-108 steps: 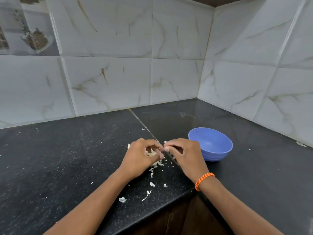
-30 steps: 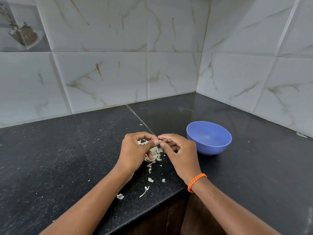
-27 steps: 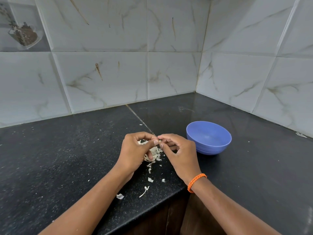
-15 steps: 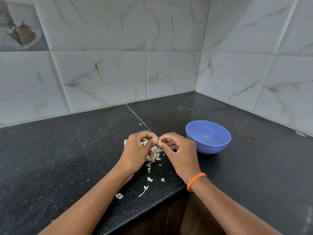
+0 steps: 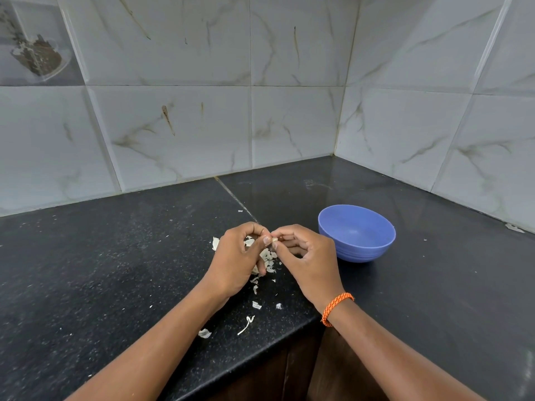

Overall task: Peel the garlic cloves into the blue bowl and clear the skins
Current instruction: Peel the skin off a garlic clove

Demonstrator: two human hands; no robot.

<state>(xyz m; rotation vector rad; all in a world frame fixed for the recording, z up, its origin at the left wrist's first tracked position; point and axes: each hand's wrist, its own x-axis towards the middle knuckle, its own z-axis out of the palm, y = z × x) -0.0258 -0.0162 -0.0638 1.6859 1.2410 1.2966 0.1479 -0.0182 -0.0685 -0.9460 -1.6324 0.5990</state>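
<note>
While the left hand and right hand are pinching one garlic clove together, its papery skin is probably tearing easily; gripping the ends seems safest.

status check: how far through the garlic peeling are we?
Done: some peeling, going by the papery white skin scraps scattered on the black stone countertop. In hand: left hand and right hand pinch a small pale garlic clove between their fingertips. Left: the round blue plastic bowl shows no cloves; skins uncleared.
</note>
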